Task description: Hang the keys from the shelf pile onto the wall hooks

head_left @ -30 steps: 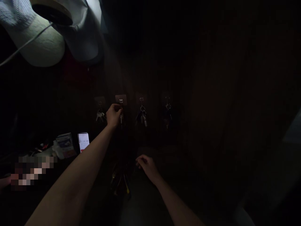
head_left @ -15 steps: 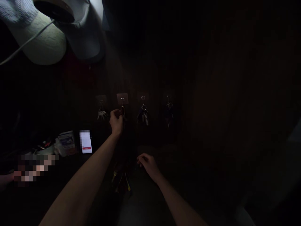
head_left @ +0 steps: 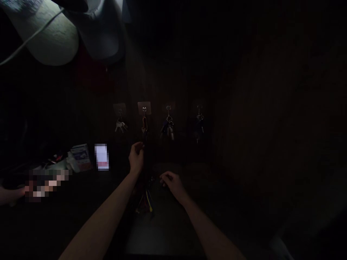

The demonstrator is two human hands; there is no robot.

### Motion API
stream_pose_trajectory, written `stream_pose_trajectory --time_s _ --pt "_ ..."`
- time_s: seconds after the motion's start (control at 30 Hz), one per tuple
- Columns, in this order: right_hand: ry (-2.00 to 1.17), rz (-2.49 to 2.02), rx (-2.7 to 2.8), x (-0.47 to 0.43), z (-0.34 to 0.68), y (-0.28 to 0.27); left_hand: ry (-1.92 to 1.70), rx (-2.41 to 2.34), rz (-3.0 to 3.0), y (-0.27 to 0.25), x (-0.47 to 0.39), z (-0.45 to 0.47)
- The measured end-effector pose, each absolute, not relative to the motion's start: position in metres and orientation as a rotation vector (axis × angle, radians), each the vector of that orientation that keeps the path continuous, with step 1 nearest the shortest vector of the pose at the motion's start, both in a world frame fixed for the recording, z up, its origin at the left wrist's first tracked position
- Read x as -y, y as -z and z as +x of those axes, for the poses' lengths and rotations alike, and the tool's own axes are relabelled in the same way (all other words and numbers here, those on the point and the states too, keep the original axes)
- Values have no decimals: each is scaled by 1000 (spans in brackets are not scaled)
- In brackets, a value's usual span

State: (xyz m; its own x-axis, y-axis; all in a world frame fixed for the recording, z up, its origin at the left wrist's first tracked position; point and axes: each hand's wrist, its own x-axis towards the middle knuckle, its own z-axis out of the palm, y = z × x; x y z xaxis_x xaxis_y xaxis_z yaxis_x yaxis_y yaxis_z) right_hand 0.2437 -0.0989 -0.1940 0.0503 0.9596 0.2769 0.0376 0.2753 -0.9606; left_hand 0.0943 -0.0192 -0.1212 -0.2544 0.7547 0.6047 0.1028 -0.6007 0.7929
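Observation:
In dim light, my left hand is raised just below a keychain with a brownish strap, which hangs from the second hook from the left. Its fingers are loosely bent, with a small gap beside the thumb; its fingertips are close to the keychain's dark lower end, and contact cannot be made out. Lower and to the right, my right hand has its fingers curled together over the dark surface, and whatever they hold is hidden. Left of it lies a dark bunch with thin coloured strands, one of them yellow.
Key bunches hang from other hooks: silver keys at left, a bunch right of centre, another at right. A lit phone stands near a small box. Caps hang upper left. Another person's hand shows at left.
My left hand has moved down from the strap keychain, which now hangs in plain sight on its hook. My right hand has hardly moved. The view has shifted slightly.

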Motion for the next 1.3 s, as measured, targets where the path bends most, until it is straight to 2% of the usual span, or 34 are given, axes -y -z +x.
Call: stream_pose_trajectory --time_s 0.27,0.63,1.03,1.3 --pt "-916 -1097 1345 101 246 192 -1736 -1235 1512 164 47 57" --pt "-815 -1132 1289 101 248 191 -1639 -1324 1511 184 78 49" --pt "-472 -1302 1229 102 259 191 -1365 -1385 1973 189 84 48" --pt "-143 -1531 1539 98 262 204 -1225 -1625 2121 192 78 40"
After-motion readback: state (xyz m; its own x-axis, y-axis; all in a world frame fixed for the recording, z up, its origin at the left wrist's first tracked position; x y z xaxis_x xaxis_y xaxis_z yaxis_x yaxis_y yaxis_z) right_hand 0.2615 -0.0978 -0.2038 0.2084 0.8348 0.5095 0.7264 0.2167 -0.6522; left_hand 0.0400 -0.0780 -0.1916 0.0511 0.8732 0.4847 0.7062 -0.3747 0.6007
